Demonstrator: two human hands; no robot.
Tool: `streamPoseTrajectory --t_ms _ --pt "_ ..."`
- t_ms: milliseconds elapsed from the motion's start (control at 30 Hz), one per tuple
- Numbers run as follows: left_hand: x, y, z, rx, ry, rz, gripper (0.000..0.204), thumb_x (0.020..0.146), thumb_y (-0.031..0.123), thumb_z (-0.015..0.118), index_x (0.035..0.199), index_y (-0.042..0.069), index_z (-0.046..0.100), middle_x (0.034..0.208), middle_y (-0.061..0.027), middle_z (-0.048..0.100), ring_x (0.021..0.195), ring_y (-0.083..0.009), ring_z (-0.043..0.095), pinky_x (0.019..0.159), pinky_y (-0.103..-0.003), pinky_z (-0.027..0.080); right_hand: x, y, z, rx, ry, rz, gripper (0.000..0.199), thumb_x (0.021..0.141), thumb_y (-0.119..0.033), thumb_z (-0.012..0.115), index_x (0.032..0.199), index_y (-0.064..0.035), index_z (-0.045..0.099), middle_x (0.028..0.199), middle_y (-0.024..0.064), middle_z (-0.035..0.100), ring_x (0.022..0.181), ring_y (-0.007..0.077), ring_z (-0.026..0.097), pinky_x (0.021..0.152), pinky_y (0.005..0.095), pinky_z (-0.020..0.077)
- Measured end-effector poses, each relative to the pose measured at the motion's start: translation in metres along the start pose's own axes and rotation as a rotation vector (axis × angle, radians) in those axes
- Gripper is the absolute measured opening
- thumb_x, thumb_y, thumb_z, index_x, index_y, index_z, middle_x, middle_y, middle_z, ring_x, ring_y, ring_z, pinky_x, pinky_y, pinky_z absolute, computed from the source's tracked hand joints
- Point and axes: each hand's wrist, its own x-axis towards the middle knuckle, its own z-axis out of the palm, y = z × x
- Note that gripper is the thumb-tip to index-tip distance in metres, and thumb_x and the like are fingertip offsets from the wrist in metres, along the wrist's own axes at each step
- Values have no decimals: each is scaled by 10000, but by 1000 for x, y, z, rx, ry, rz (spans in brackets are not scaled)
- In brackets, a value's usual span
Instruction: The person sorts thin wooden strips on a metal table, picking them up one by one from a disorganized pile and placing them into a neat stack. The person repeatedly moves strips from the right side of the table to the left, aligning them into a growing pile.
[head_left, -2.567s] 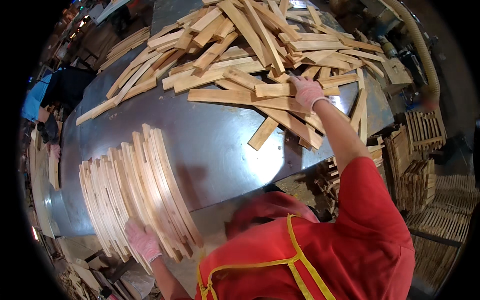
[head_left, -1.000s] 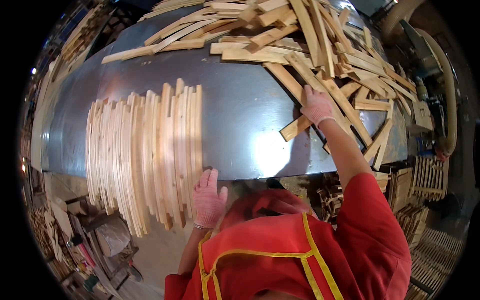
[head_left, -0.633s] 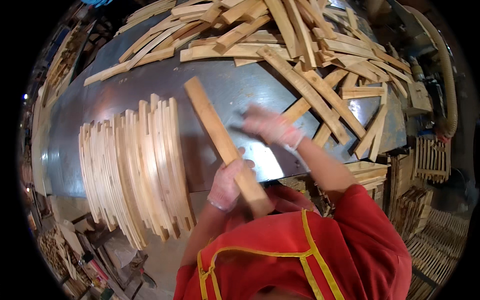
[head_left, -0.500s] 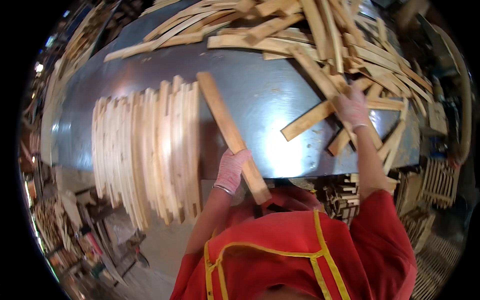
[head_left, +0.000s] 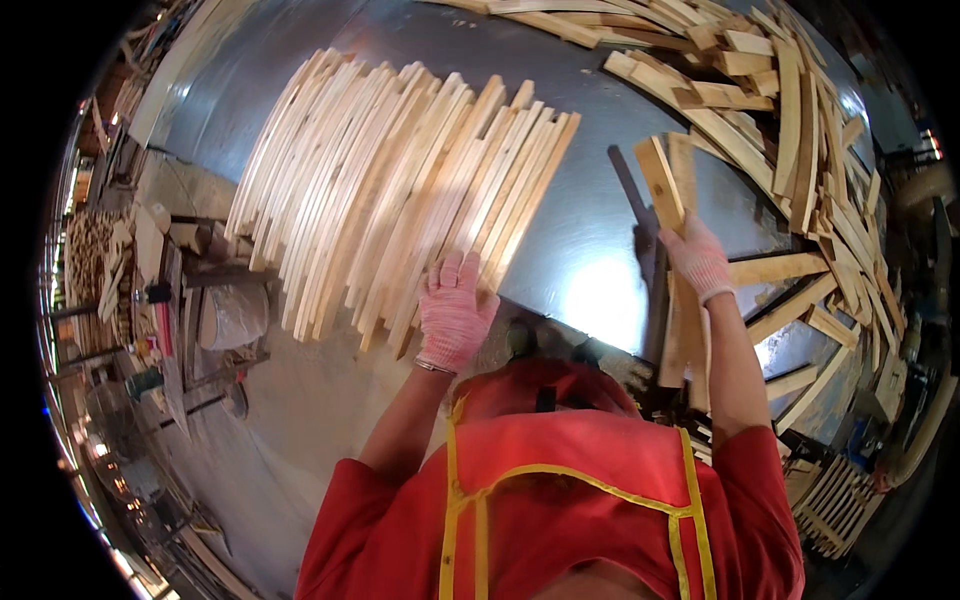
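Observation:
A wide row of pale wooden strips (head_left: 390, 180) stands side by side on the metal table (head_left: 600, 225), their near ends jutting past its edge. My left hand (head_left: 456, 315), in a pinkish knit glove, rests on the near ends at the row's right part, its fingers stretched out. To the right, my gloved right hand (head_left: 698, 262) is closed around wooden slats (head_left: 661, 184). Two slat tops show above that hand, and their lower ends hang past the table's edge.
A jumbled heap of wooden slats (head_left: 790, 130) covers the table's far right. Loose slats (head_left: 792, 307) lie just right of my right hand. Below at right is a slatted wooden stack (head_left: 835, 510). On the left stand a metal frame (head_left: 205, 345) and piled wood (head_left: 100, 260).
My left hand has let go of its slat and now lies on the row of strips. My right hand has drawn slats away from the heap. The view has shifted, with the row now further right.

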Motion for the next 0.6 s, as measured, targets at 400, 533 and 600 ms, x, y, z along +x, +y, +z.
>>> streamPoseTrajectory --t_ms 400,533,600 --pt "-106 -115 -35 -115 134 -262 683 816 213 822 1441 81 580 1473 -177 568 1305 -410 568 1088 -536 451 24 -107 67 1 150 -158 693 874 -444 792 1367 7 607 1349 239 656 1216 431 638 1044 496 512" --pt "-116 -118 -40 -162 120 -279 656 844 186 834 1442 58 594 1482 -200 568 1353 -412 546 1100 -515 463 16 -9 68 -230 314 149 860 835 -435 807 1522 -27 488 1354 308 626 1266 474 609 1065 496 515" --pt "-112 -107 -43 -183 103 -246 647 851 182 830 1439 49 594 1479 -205 569 1357 -414 543 1104 -517 457 25 4 69 -58 221 195 869 843 -407 783 1549 -19 456 1309 341 646 1218 498 638 1054 490 526"
